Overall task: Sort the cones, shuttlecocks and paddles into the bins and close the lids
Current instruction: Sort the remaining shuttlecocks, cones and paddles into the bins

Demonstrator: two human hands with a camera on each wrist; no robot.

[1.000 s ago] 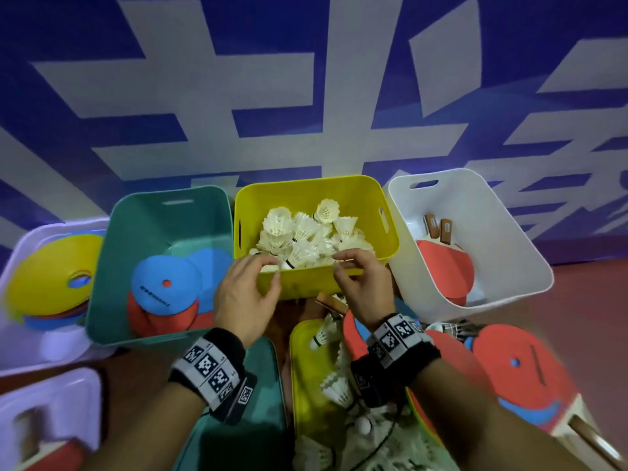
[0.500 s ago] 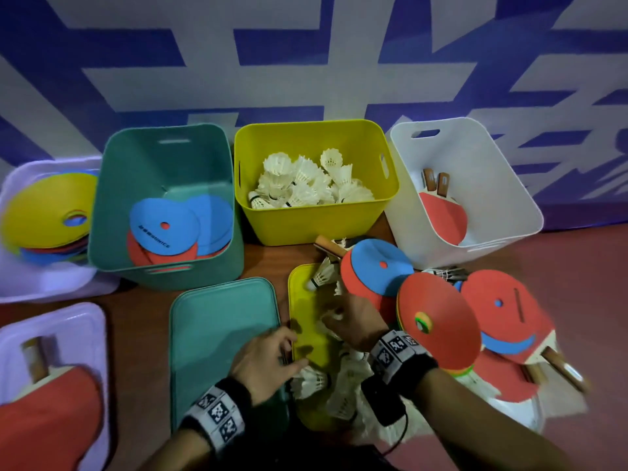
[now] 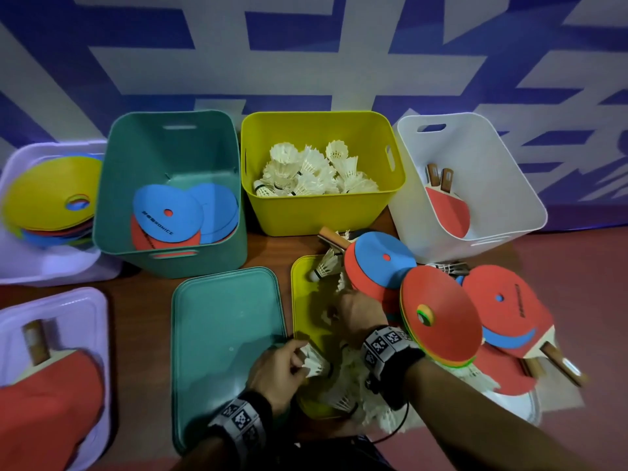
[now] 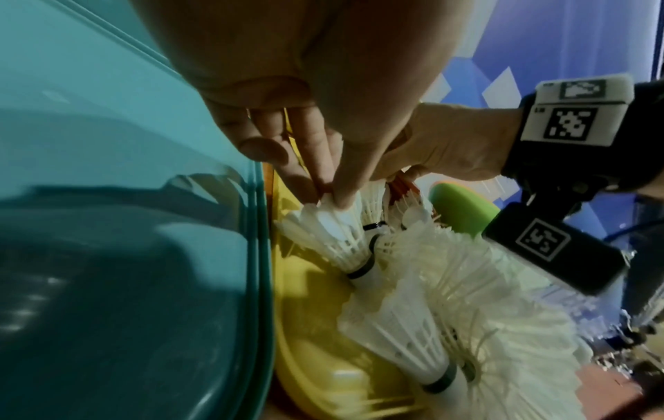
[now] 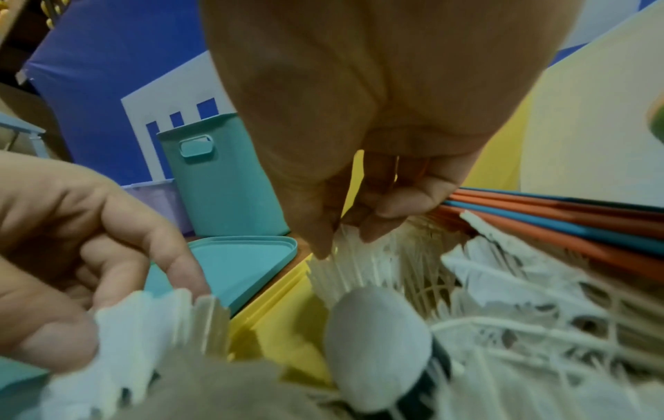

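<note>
Three open bins stand against the wall: a teal bin (image 3: 170, 253) with flat cones, a yellow bin (image 3: 323, 212) with shuttlecocks, a white bin (image 3: 492, 229) with paddles. In front, loose white shuttlecocks lie on the yellow lid (image 3: 306, 300). My left hand (image 3: 278, 368) pinches the feather skirt of one shuttlecock (image 3: 316, 363) (image 4: 337, 236) at the lid's left edge. My right hand (image 3: 356, 311) pinches the feathers of another shuttlecock (image 5: 345, 272) in the heap. A pile of red and blue cones (image 3: 438, 321) and paddles (image 3: 550, 358) lies to the right.
The teal lid (image 3: 224, 351) lies flat left of the yellow lid. A lilac tub (image 3: 51, 266) with yellow and red cones stands far left. A lilac lid (image 3: 95, 307) with a red paddle on it is at the near left. The blue and white wall closes the back.
Both hands have come back from the yellow bin down to the heap on the yellow lid. Each now pinches a shuttlecock. The view has tilted down.
</note>
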